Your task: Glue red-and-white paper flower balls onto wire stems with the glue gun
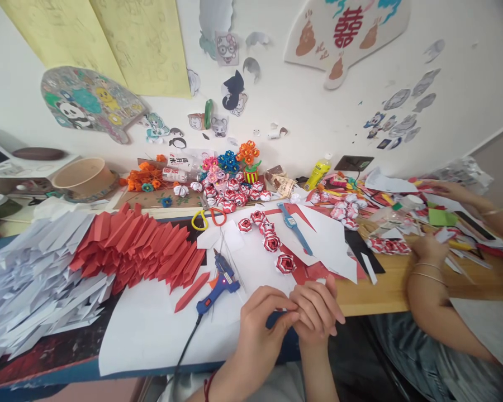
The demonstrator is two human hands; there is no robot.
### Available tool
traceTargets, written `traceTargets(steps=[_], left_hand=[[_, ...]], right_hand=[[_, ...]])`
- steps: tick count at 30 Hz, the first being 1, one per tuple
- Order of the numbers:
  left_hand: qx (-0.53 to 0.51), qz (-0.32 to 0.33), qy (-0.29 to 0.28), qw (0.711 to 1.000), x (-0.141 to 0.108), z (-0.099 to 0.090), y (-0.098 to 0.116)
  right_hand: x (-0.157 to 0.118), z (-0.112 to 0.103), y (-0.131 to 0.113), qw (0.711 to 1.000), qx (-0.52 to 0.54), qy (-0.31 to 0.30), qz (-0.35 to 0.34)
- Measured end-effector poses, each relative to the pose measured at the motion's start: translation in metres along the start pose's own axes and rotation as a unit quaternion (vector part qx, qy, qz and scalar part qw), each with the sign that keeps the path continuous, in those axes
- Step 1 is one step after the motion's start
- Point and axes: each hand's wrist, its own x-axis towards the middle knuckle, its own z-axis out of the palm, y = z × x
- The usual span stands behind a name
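My left hand is at the front edge of the table, thumb and forefinger pinched together against the fingers of my right hand. My right hand is loosely curled, fingers side by side; a small whitish spot shows near its top. Whatever lies between the fingertips is hidden. Left of my hands a blue hot glue gun rests on white paper. Beyond them lie red-and-white paper roses and a light-blue watch-shaped strip.
At left are heaps of folded red paper strips and white paper strips. Scissors lie behind the glue gun. More roses, a yellow bottle and a bowl line the wall. A co-worker's arm is at right.
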Motion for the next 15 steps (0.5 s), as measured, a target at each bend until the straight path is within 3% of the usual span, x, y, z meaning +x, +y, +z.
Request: traceTargets(steps=[5,11,15], left_hand=[[-0.033,-0.050,0.010,0.998,0.001,0.002,-0.005],[-0.090,-0.113,0.006,0.989,0.009,0.004,-0.010],[-0.109,-0.129,-0.006,0.986,0.017,0.007,-0.010]], right_hand=[[-0.004,0.000,-0.001,0.995,-0.085,0.028,-0.031],[-0.004,0.002,-0.009,0.996,-0.002,0.082,-0.029],[-0.002,0.000,-0.017,0.991,-0.091,0.083,-0.054]])
